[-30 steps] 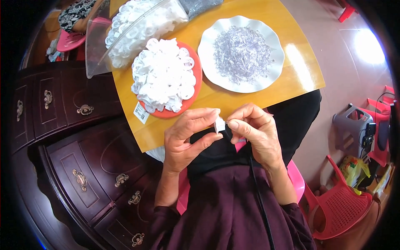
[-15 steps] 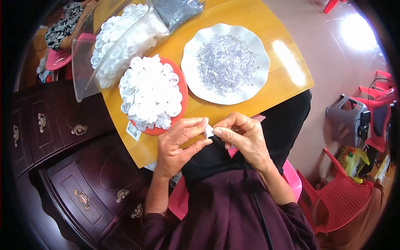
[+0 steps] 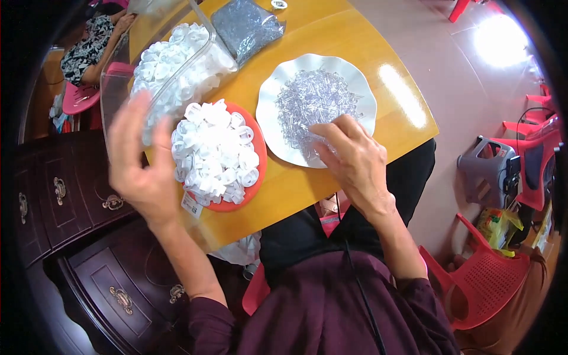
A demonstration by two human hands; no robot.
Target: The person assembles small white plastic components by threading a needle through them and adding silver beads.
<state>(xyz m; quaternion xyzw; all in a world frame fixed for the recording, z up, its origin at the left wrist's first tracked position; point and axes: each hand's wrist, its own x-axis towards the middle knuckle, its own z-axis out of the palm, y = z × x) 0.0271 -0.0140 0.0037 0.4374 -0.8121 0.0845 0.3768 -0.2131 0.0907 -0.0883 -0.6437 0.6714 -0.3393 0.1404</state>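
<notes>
Your left hand is raised, palm up-ish, fingers spread & loose, blurred, nothing visible in it. Your right hand is stretched fwd, palm down, fingers curled w/ tips pressed down. Both forearms come in from below in maroon sleeves.

Table: plate of small clear parts at right, under right hand; dish of ring caps just left of it; bin of caps behind the dish; bagged parts behind the plate; left hand left of dish.
</notes>
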